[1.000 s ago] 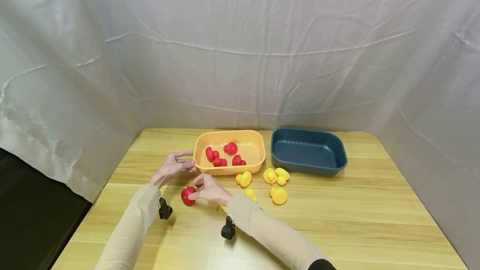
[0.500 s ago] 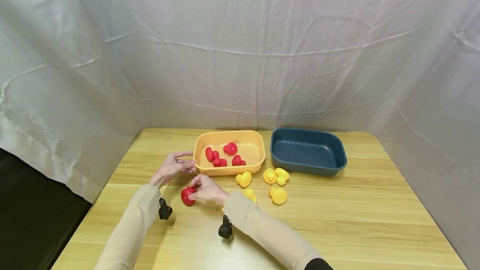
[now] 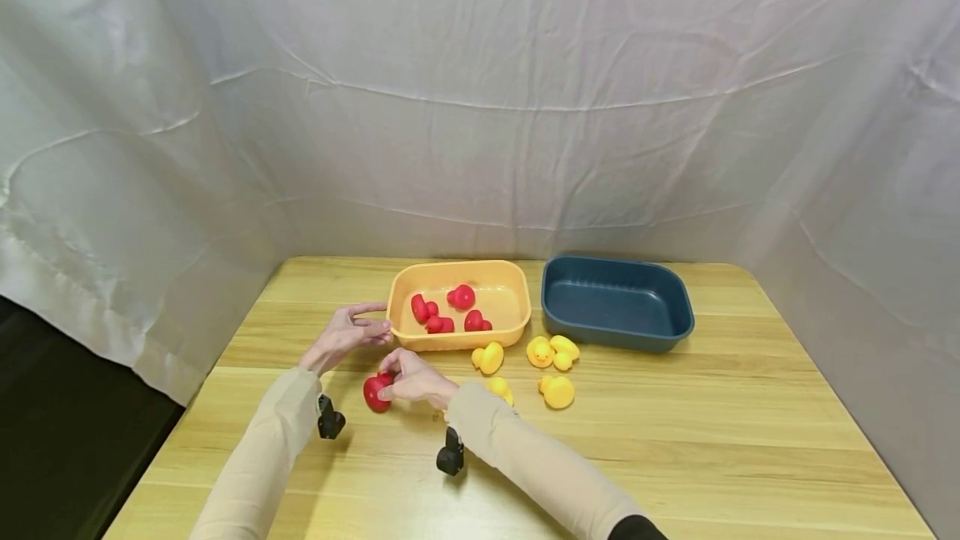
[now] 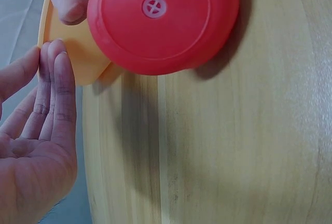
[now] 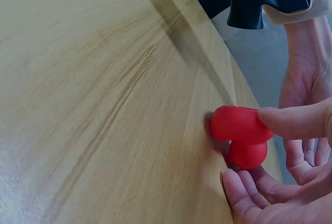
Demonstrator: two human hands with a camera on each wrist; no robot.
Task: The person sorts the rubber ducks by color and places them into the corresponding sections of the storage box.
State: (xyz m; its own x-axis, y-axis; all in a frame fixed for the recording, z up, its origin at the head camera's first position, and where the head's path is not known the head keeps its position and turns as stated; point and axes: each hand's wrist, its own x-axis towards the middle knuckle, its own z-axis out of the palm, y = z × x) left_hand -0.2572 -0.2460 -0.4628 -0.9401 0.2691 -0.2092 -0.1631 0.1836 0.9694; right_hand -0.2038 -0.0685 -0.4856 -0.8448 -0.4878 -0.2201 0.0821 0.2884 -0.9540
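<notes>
My right hand (image 3: 418, 379) pinches a red rubber duck (image 3: 376, 392) at the near left of the orange bin (image 3: 450, 342). In the right wrist view the thumb (image 5: 301, 122) presses on the duck's body, and the fingertips lie by its head, close over the table. The duck's round underside faces the left wrist camera. My left hand (image 3: 347, 338) grips the left rim of the bin between thumb and fingers. Several red ducks (image 3: 461, 297) lie inside that bin. Yellow ducks (image 3: 557, 392) lie in front of the bins, one partly behind my right wrist.
A dark blue bin (image 3: 622, 298) stands right of the orange one, with nothing in it. Black wrist cameras (image 3: 451, 452) hang under both sleeves. The wooden table (image 3: 735, 440) meets a grey-white curtain (image 3: 480, 148) at its back and sides.
My right hand has moved slightly left, its fingers now against the red duck's head. The duck has shifted a touch. My left hand stays at the bin's rim.
</notes>
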